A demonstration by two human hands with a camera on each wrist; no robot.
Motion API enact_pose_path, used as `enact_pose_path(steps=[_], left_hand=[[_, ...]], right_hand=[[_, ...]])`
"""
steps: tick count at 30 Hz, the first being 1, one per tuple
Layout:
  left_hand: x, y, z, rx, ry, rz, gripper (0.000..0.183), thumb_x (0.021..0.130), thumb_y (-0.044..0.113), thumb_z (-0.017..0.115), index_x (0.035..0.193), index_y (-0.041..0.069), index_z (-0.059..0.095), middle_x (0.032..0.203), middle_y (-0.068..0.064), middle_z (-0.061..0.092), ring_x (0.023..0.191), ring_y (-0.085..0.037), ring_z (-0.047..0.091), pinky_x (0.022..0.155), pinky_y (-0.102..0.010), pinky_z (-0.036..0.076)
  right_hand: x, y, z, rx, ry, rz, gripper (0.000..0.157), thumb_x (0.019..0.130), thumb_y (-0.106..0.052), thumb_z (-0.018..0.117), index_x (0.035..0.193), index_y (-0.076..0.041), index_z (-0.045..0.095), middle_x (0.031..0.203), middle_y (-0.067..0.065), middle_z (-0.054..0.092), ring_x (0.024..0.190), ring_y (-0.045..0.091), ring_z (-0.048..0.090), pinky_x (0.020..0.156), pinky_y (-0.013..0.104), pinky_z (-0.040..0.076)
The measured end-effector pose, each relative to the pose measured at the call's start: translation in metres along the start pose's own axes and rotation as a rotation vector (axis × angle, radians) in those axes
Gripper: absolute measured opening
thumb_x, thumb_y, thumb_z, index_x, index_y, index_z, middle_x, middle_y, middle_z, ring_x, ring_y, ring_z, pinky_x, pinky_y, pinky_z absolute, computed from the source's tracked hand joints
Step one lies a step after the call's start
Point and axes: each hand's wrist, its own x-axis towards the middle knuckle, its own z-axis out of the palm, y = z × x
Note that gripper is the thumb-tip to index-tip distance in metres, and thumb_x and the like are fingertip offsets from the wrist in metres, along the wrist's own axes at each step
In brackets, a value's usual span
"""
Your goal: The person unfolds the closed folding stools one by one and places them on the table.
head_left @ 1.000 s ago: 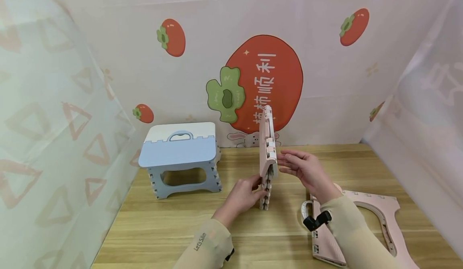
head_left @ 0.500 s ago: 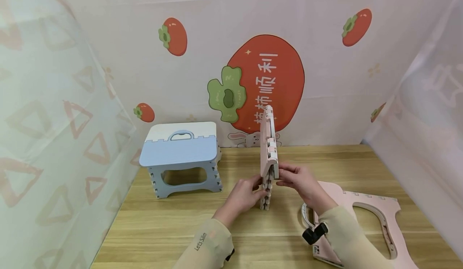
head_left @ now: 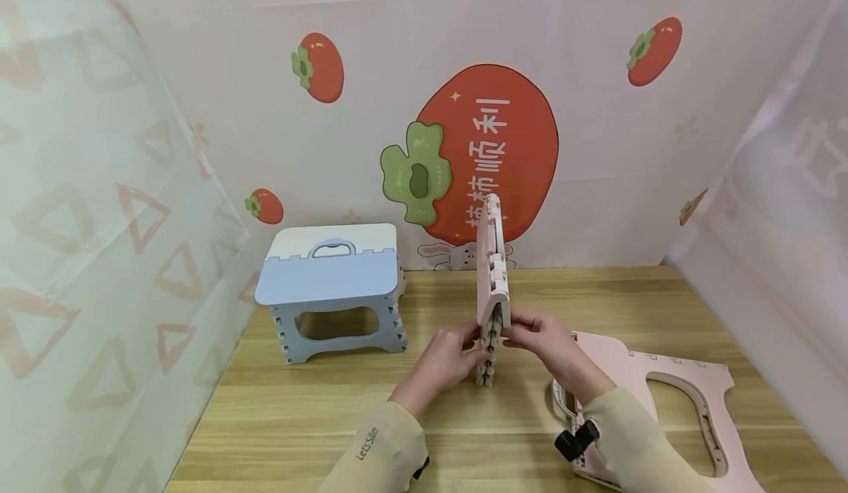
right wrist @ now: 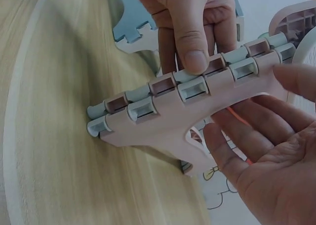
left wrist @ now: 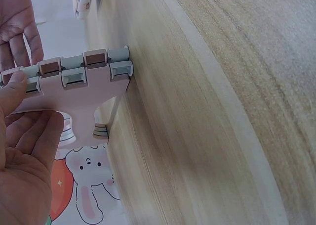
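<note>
On edge near the middle of the wooden table [head_left: 298,419], a pink and pale folding stool [head_left: 486,272], folded to a thin slab. Shows a narrow hinged edge [head_left: 486,377] to the wearer, with broad faces turned left and right. Runs, in the head view, up and away from the wearer along the long axis, nearly straight toward the backdrop [head_left: 596,206], with the far end in front of the big printed persimmon [head_left: 523,154]. Meets the table at the foot of the hinge row.

Clamped at that edge by the left hand [head_left: 445,360], with thumb [right wrist: 192,57] pressed on the hinges and fingers [left wrist: 43,133] along the left face. At the right face, about level with the other, the right hand [head_left: 550,342], with fingers mostly straight and apart near the cut-out, thumb tip at the hinged edge; cannot tell how firmly touching.

Well to the left, a blue and white stool [head_left: 327,276], set up on its legs. To the right, partly under the right sleeve [head_left: 629,423], a second pink stool [head_left: 712,379].

Compared with a second ago: lower and closer in, the right hand; unchanged, the left hand's hold and the folding stool's place and direction
</note>
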Motion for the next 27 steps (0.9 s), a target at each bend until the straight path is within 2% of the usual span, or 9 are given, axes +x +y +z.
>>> enact_pose_path(steps=[5,14,20,24,27], left_hand=[[-0.0008,0.0012,-0.0005,-0.003,0.000,-0.012,0.043,0.097,0.023,0.073,0.138,0.015,0.062,0.134,-0.007,0.068,0.119,-0.022,0.068,0.095,-0.035,0.059],[-0.0007,0.0012,0.0003,-0.005,0.005,-0.006,0.041,0.097,0.024,0.073,0.136,0.015,0.063,0.133,-0.008,0.068,0.119,-0.022,0.068,0.097,-0.037,0.058],[-0.0012,0.0016,0.0006,0.020,0.017,-0.012,0.042,0.096,0.023,0.074,0.135,0.015,0.064,0.132,-0.007,0.069,0.117,-0.023,0.069,0.092,-0.032,0.060],[-0.0013,0.0017,0.0010,0.022,0.016,-0.014,0.042,0.096,0.022,0.074,0.136,0.014,0.063,0.132,-0.008,0.069,0.117,-0.024,0.069,0.092,-0.034,0.060],[-0.0011,0.0010,0.0014,0.026,0.016,-0.005,0.042,0.096,0.022,0.074,0.136,0.014,0.063,0.132,-0.009,0.069,0.117,-0.024,0.069,0.092,-0.036,0.060]], right_hand=[[-0.0024,0.0001,0.0002,-0.063,-0.008,-0.024,0.055,0.094,-0.024,0.075,0.143,-0.003,0.059,0.132,0.013,0.069,0.119,0.019,0.066,0.108,0.041,0.048],[-0.0043,0.0017,0.0023,-0.174,-0.050,-0.065,0.062,0.095,-0.026,0.075,0.147,-0.002,0.053,0.138,0.019,0.063,0.129,0.033,0.060,0.108,0.048,0.050],[-0.0052,0.0021,0.0040,-0.229,-0.070,-0.089,0.064,0.095,-0.027,0.075,0.149,0.000,0.050,0.139,0.021,0.062,0.129,0.035,0.060,0.103,0.043,0.054],[-0.0056,0.0028,0.0074,-0.275,-0.050,-0.096,0.063,0.094,-0.027,0.077,0.147,-0.002,0.052,0.138,0.020,0.063,0.127,0.035,0.062,0.100,0.039,0.056],[-0.0057,0.0025,0.0098,-0.323,-0.036,-0.133,0.061,0.093,-0.024,0.077,0.145,-0.001,0.054,0.136,0.022,0.064,0.124,0.036,0.064,0.098,0.038,0.057]])
